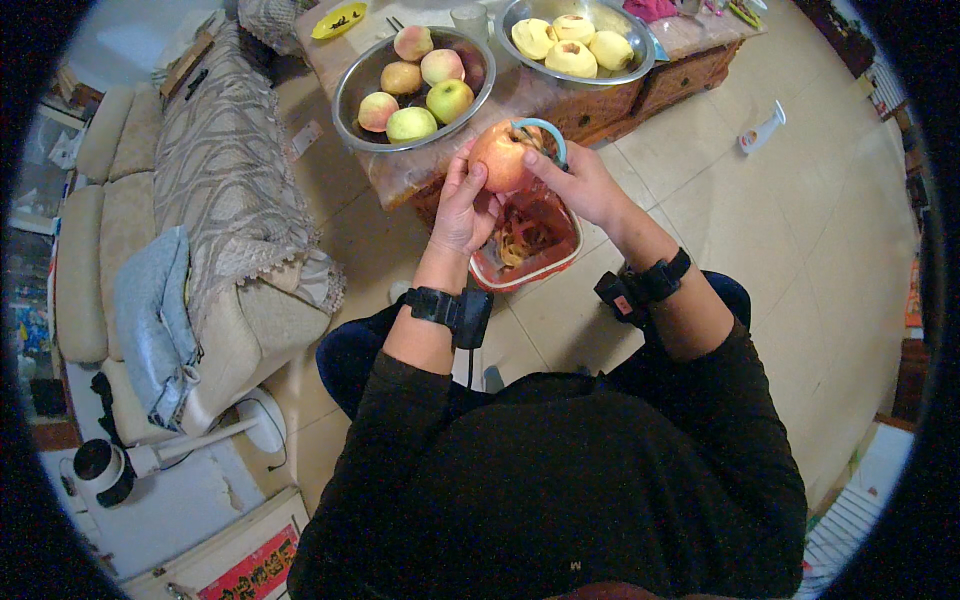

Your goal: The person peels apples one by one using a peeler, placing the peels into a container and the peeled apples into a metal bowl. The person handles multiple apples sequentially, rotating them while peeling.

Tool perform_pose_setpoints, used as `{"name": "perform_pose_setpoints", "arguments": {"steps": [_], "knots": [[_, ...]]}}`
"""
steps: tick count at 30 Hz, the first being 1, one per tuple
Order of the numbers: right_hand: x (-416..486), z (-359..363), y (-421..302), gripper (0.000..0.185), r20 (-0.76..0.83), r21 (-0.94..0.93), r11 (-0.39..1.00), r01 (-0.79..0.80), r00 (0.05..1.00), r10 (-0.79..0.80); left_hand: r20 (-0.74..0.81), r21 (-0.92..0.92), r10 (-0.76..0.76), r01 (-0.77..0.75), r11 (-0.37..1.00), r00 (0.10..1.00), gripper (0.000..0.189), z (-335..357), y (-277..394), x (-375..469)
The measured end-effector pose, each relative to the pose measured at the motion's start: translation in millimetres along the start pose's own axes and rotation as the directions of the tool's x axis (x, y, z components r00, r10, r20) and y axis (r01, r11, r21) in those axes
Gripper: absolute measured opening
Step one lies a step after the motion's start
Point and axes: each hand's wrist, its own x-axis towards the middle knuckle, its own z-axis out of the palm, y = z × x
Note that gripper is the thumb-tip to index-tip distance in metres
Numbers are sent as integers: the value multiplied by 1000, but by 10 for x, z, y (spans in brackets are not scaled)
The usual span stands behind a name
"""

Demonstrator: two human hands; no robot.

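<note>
My left hand point(466, 206) holds a large reddish-orange apple point(498, 159) from the left and below. My right hand point(589, 182) grips a peeler with a curved light-blue handle point(553, 131); its blade end lies against the top of the apple, partly hidden by my fingers. The right thumb rests on the apple's skin. Directly below, a red plastic bin with a white rim point(541, 279) contains strips of peel point(514, 246). Beyond my hands, a steel bowl point(346, 120) holds several unpeeled apples point(411, 124). Another steel bowl point(641, 64) carries several pale peeled apples point(571, 60).
Both bowls stand on a wooden coffee table with drawers point(386, 180). A yellow dish point(339, 20) and a glass point(469, 22) sit behind them. A spray bottle point(762, 131) is on the tiled floor at right. Left is a covered sofa point(225, 150), with a white stand fan point(112, 469) nearby.
</note>
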Motion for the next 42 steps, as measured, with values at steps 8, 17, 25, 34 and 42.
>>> {"name": "perform_pose_setpoints", "arguments": {"steps": [8,17,25,34,42], "knots": [[-37,49,-19,52,-19,-60,997,40,999,-41,43,-28,-22,23,999,999,61,-46,-29,-53],[-96,145,40,52,-44,-96,995,16,999,-20,18,38,-23,22,999,1000,66,-71,-24,-69],[-81,170,-11,48,-47,-109,994,-12,999,7,-6,74,-13,13,997,1000,70,-123,-92,-42],[-67,223,102,43,-16,90,994,-59,998,61,-121,193,67,-43,980,990,67,9,-123,-31],[11,10,74,38,78,412,848,-333,940,331,-60,111,-10,17,994,998,60,-100,-13,-126]]}}
